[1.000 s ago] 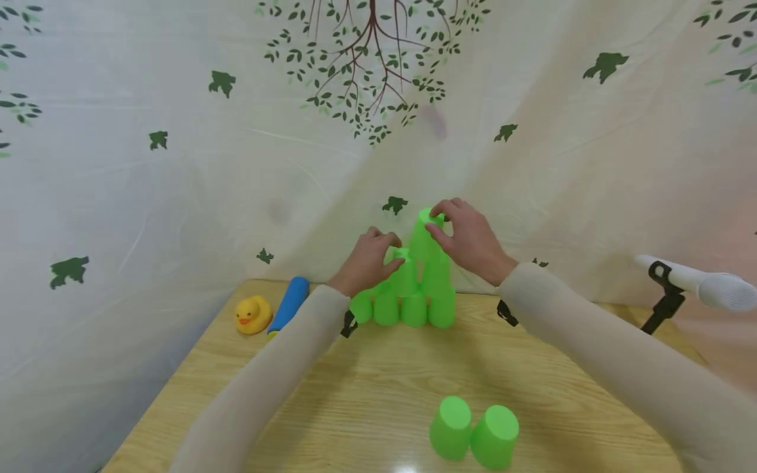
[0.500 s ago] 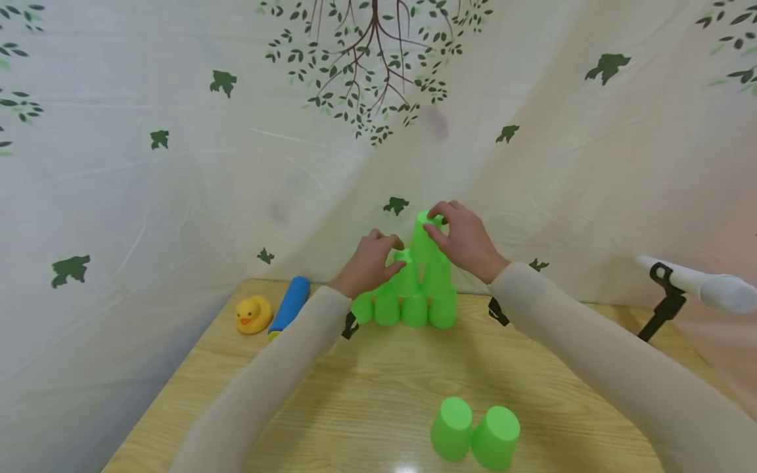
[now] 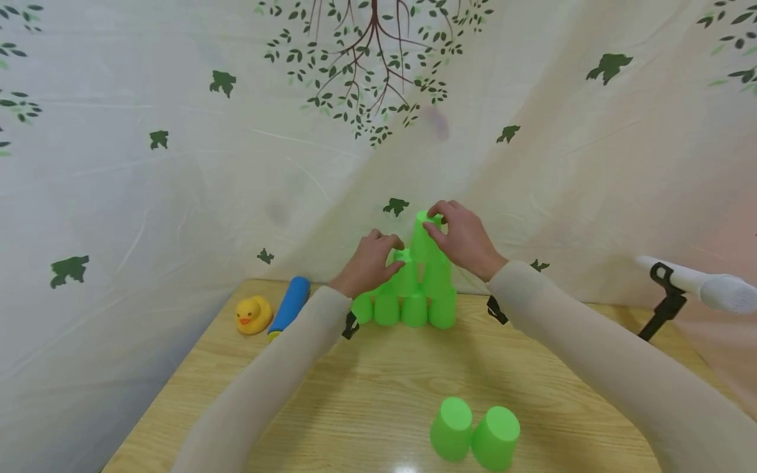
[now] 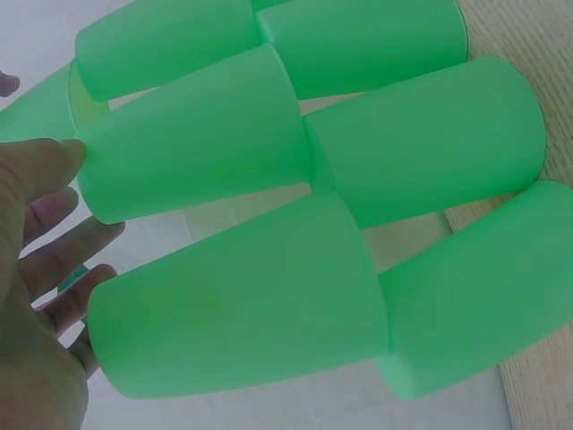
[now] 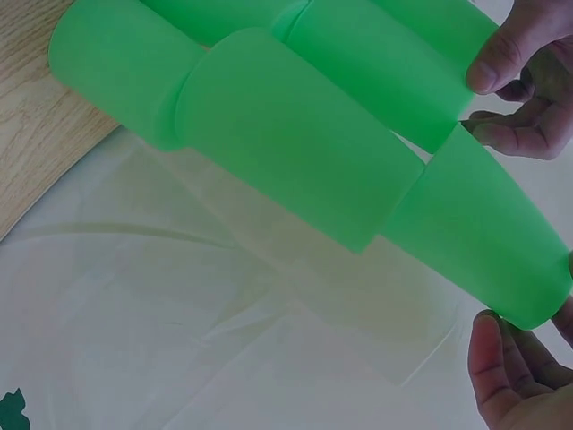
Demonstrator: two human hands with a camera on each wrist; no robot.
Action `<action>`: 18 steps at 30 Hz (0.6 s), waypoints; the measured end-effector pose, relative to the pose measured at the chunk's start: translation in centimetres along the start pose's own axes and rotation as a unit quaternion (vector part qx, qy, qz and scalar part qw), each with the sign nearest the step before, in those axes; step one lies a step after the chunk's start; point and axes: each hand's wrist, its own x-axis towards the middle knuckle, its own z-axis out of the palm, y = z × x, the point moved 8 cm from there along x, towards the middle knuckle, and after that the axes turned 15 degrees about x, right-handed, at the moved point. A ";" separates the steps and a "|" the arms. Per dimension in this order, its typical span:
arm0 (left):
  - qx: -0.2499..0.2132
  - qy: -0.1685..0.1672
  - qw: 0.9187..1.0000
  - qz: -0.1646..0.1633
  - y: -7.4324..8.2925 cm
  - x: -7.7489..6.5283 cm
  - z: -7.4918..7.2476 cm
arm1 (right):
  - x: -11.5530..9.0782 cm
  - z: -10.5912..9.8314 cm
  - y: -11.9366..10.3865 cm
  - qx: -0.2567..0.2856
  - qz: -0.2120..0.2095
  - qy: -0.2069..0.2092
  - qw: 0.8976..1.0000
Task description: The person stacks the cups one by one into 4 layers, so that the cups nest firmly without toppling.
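Observation:
A stepped stack of upside-down green plastic cups (image 3: 414,309) stands at the table's back edge, several in its bottom row. The single top cup (image 3: 421,238) sits over the middle row at the right side. My right hand (image 3: 467,238) pinches this top cup near its closed end, thumb in front and fingers behind. Lower and to the left, my left hand (image 3: 368,263) has thumb and fingers round the upper end of a middle-row cup (image 3: 405,276). In the left wrist view the left thumb touches that cup (image 4: 192,134), with the other fingers spread behind the neighbouring cup (image 4: 237,300).
Two more upside-down green cups (image 3: 451,430) stand side by side near the front. A yellow rubber duck (image 3: 253,315) and a blue cylinder (image 3: 290,305) lie at the back left. A white microphone-like object (image 3: 704,282) on a black stand (image 3: 665,305) is at right. A printed cloth (image 3: 331,177) hangs behind.
My right hand has shifted slightly left over the first half second, still at the top cup. The left hand stays at the middle-row cup. Little differs over the last half second.

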 end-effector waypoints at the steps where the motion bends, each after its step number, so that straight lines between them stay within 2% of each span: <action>1: 0.000 0.000 1.000 0.001 0.0 0.0 0.0 | 0.0 0.0 0.0 0.000 0.001 0.001 1.000; 10: 0.005 -0.003 1.000 0.000 0.0 -0.2 -0.1 | 0.0 0.0 0.2 0.003 0.002 -0.003 1.000; 18: -0.004 0.014 1.000 0.007 0.0 -0.7 -1.1 | -0.9 -0.6 0.5 0.006 -0.008 -0.004 1.000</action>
